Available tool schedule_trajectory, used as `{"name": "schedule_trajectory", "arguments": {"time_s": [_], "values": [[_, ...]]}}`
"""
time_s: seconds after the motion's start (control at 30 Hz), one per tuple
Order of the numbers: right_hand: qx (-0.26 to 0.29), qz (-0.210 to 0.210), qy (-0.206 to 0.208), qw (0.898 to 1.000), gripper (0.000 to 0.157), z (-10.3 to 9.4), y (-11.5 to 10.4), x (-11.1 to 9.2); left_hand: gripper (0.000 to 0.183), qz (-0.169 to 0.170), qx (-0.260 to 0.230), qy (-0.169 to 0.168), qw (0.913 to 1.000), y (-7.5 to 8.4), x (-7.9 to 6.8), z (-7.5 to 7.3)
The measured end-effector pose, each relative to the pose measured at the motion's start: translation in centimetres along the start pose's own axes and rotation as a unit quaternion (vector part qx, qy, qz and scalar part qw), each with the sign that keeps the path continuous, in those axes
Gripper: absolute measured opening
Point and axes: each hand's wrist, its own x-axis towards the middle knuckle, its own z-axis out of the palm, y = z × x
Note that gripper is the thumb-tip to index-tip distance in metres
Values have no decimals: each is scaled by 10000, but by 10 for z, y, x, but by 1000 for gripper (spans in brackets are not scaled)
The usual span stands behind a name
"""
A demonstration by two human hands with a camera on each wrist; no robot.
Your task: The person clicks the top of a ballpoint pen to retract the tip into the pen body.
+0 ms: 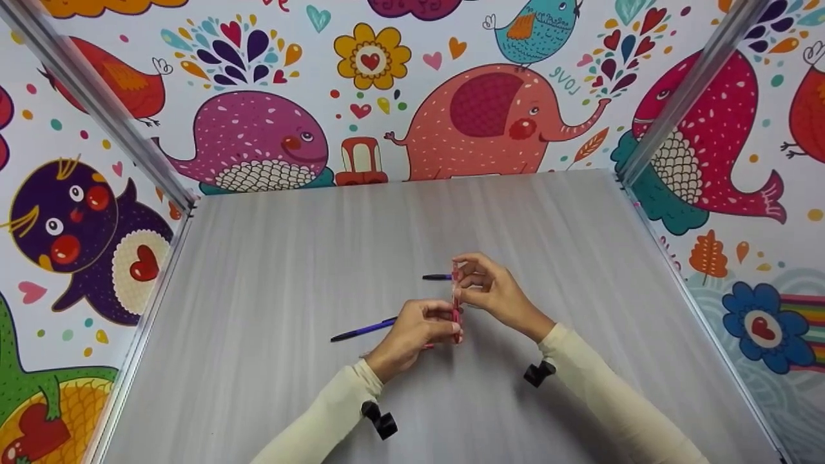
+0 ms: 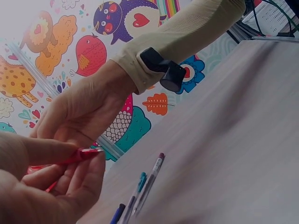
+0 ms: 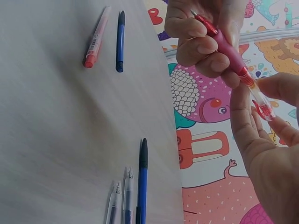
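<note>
Both hands hold a red pen (image 1: 456, 316) with a clear section and a pink grip, raised over the table. My left hand (image 1: 416, 332) grips the pink grip section; the bare metal tip sticks out past the fingers in the right wrist view. My right hand (image 1: 499, 293) pinches the clear rear end with its red clip, thumb and fingertips on opposite sides. Close by my left hand lies a blue pen (image 1: 361, 330) with black ends; the right wrist view shows a red-ended clear pen (image 3: 97, 39) beside it, mostly hidden by the left hand in the head view.
Beyond the hands lie another blue pen (image 3: 143, 186) and two clear pens (image 3: 128, 196), side by side. The grey table (image 1: 277, 258) is bordered by metal rails and walls with printed cartoon animals (image 1: 490, 129). A black wrist camera (image 1: 380, 419) sits on each sleeve.
</note>
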Motion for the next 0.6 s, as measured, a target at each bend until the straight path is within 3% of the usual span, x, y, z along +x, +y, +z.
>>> {"name": "schedule_trajectory", "arguments": {"time_s": [0.6], "values": [[-72,60,62,9999,52,-2,3,-3,25,-141,90,-46,9998,-3,2,1]]}}
